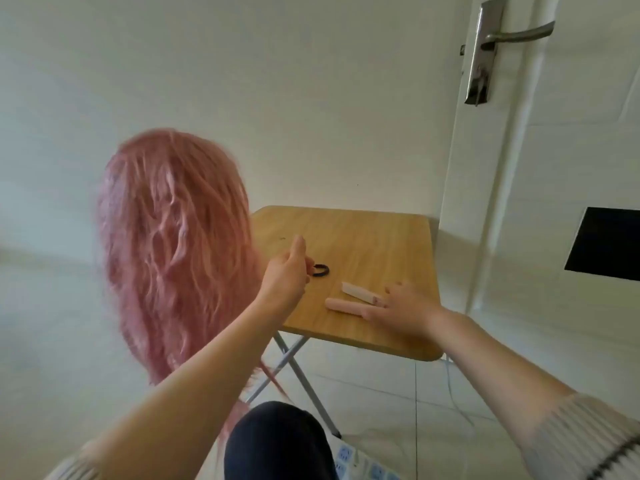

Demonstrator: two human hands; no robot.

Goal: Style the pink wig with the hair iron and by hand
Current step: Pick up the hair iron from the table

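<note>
a small wooden folding table (363,244) is seen beside a white door (554,202) with a metal handle (512,34). a black hair tie (320,270) lies just past the left fingertips. the pink wig (173,244) hangs left of the left hand (285,275), whose fingers are loosely curled, nothing clearly held. the right hand (403,311) is laid flat, fingers apart, over the base of the open hair iron (353,299), whose two arms stick out beyond the fingertips.

Single head-worn view, looking forward and down, close over folding table (363,237)
</note>
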